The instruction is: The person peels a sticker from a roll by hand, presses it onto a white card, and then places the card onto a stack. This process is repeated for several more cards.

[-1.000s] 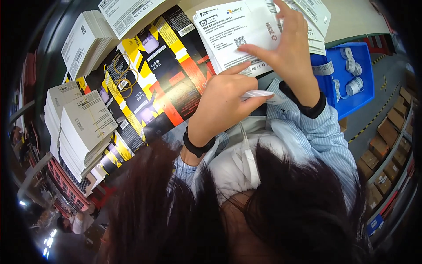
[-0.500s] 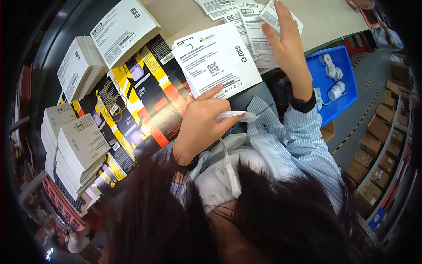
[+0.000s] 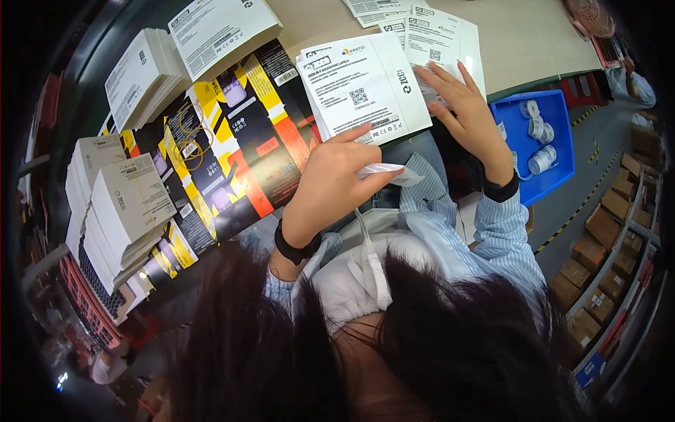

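My left hand point(image 3: 334, 179) is closed, with a folded white paper strip point(image 3: 383, 169) pinched at the thumb. Its index finger rests on the lower edge of a stack of white printed cards point(image 3: 362, 88). My right hand point(image 3: 467, 116) is open, fingers spread over the lower end of some loose printed cards point(image 3: 443, 42), just right of that stack. Whether the right fingertips press on the cards or hover over them is hard to tell. Thin white cord or tape hangs below my left hand.
Piles of white printed cards point(image 3: 225, 35) stand at the left, on flat black, yellow and orange printed packaging point(image 3: 264, 151). Rubber bands point(image 3: 190, 133) lie there too. A blue bin point(image 3: 555, 165) with white label rolls point(image 3: 541, 160) is at my right. Shelves with cardboard boxes point(image 3: 590, 250) stand beyond.
My right hand has come down toward me, from the top of the loose cards to their lower end. The left hand keeps its pinch beside the stack. The whole view has shifted slightly.
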`<state>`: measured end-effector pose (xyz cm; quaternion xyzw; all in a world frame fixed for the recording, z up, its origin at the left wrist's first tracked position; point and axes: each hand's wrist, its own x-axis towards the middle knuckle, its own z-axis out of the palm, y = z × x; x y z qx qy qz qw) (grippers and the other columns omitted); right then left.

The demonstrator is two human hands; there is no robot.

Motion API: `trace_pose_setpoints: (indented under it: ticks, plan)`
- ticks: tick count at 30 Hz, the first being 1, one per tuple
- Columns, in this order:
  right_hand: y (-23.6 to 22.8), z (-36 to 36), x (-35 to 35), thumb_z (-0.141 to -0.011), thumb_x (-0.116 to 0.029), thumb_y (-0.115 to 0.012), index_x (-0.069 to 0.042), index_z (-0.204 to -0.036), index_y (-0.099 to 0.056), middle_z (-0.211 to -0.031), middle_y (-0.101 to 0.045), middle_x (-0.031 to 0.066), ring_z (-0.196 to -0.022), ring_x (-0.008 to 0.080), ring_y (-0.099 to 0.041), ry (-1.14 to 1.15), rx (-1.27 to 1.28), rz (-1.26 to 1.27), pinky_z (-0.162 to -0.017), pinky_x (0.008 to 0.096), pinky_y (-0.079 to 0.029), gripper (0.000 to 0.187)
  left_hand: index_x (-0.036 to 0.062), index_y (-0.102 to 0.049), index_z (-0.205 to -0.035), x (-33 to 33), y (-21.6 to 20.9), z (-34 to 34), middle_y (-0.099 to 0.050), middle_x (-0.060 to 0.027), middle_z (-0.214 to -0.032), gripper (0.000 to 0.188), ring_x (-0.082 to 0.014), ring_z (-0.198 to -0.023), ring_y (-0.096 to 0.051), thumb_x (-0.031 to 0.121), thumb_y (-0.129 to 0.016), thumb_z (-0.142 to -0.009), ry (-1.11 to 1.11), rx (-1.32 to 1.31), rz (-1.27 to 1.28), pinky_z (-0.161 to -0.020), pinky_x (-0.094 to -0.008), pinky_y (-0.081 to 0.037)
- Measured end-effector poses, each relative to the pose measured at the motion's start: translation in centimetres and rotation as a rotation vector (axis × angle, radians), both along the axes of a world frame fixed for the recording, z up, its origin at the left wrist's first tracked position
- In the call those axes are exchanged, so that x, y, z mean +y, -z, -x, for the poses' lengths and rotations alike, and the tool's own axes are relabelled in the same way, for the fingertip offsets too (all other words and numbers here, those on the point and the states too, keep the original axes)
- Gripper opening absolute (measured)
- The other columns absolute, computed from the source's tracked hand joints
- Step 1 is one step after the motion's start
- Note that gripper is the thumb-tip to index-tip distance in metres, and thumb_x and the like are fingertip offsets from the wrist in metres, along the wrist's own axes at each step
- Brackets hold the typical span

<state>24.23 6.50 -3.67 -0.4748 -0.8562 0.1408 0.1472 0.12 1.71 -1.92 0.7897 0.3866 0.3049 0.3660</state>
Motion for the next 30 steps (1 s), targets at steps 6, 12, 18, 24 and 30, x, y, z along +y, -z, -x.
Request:
trace_pose_setpoints:
  ticks: [6, 12, 18, 24, 30]
  plan:
    - [0.2, -1.7, -0.7, -0.081, -0.02, -0.057, -0.005, -0.126, -0.044, -0.127, -0.049, 0.0103, -0.122, 0.0262, -0.041, -0.194, 0.133, -0.095, -0.107, 0.0454, -0.02, 0.05, 0.0014, -0.052, -0.058, -0.2, 0.5, 0.1, -0.051, -0.0131, -0.053, 0.03, -0.0309, -0.059, -0.057, 0.023, -0.067, -0.073, -0.017, -0.024, -0.025, -0.092, -0.0358, -0.044]
    - [-2.3, 3.1, -2.2, -0.073, -0.029, -0.066, -0.006, -0.124, -0.047, -0.123, -0.053, 0.0101, -0.118, 0.0252, -0.046, -0.152, 0.25, -0.288, -0.106, 0.0466, -0.023, 0.06, 0.0013, -0.051, -0.059, -0.3, 0.7, 0.5, -0.05, -0.0112, -0.052, 0.029, -0.0275, -0.053, -0.054, 0.02, -0.069, -0.071, -0.022, -0.135, -0.058, -0.091, -0.0374, -0.045]
    - [-1.1, 4.1, -3.0, -0.068, -0.029, -0.07, -0.007, -0.123, -0.049, -0.123, -0.053, 0.0098, -0.117, 0.0246, -0.047, -0.292, -0.015, -0.303, -0.103, 0.0462, -0.027, 0.063, -0.0015, -0.053, -0.059, -1.1, -1.8, 2.7, -0.045, -0.0061, -0.049, 0.014, -0.0221, -0.048, -0.05, 0.005, -0.065, -0.063, -0.033, -0.345, -0.02, -0.087, -0.0412, -0.049]
    - [-1.3, 2.4, -3.1, -0.07, -0.025, -0.069, -0.007, -0.115, -0.054, -0.118, -0.056, 0.0101, -0.113, 0.0252, -0.051, -0.404, 0.031, -0.456, -0.102, 0.0444, -0.03, 0.05, -0.0018, -0.054, -0.059, -1.6, -2.2, 3.8, -0.046, -0.0052, -0.05, 0.012, -0.0219, -0.047, -0.051, 0.003, -0.065, -0.06, -0.111, -0.485, 0.0, -0.082, -0.0408, -0.051]
    - [-2.0, 3.6, -2.8, -0.077, -0.022, -0.066, -0.006, -0.089, -0.063, -0.08, -0.062, 0.0048, -0.071, 0.0121, -0.059, 0.254, 0.467, -0.254, -0.067, 0.0268, -0.046, 0.02, -0.0003, -0.054, -0.059, -0.8, -1.8, 3.5, -0.047, -0.005, -0.049, 0.014, -0.0213, -0.047, -0.05, 0.006, -0.067, -0.062, -0.143, -0.308, -0.056, -0.094, -0.0448, -0.041]
